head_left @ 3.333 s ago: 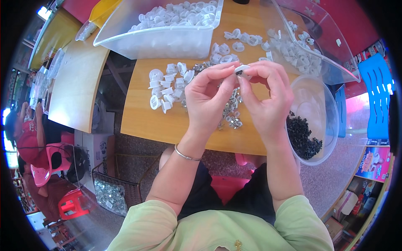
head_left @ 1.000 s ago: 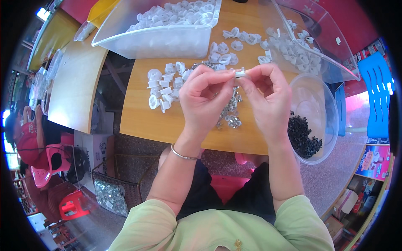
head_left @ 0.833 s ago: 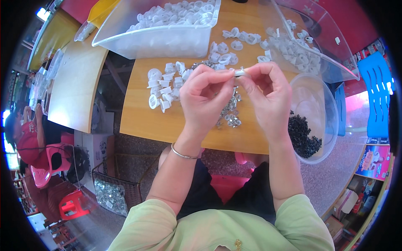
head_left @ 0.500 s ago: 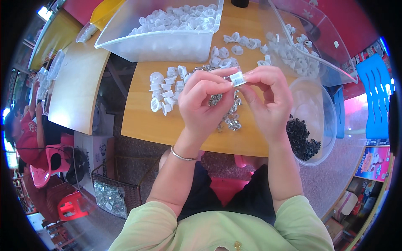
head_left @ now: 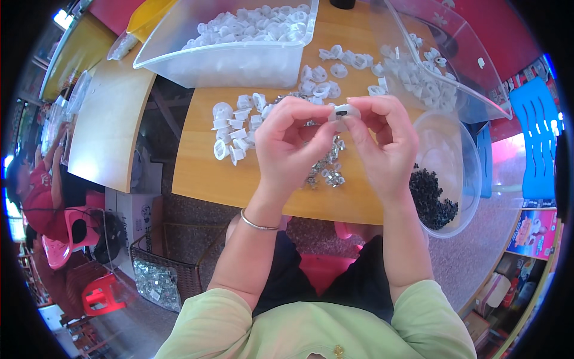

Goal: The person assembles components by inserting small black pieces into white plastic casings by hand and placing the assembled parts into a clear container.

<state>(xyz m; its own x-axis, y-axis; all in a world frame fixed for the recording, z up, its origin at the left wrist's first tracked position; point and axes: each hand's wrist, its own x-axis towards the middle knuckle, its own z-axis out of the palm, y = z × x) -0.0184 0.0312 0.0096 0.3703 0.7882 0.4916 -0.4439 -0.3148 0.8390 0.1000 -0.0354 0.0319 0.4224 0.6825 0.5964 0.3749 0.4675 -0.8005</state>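
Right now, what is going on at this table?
A person seated at a wooden table holds a small round white plastic cap with a dark insert between the fingertips of the left hand and the right hand. Below the hands lie loose small shiny metal pieces and a scatter of white plastic caps. A clear round tub of small black pieces sits to the right, and a clear bin of white caps sits behind.

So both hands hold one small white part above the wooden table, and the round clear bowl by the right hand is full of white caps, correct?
Not quite. In the head view the round clear bowl by the right hand holds small black pieces, not white caps. The rest stands: left hand and right hand pinch one small white part above the wooden table.
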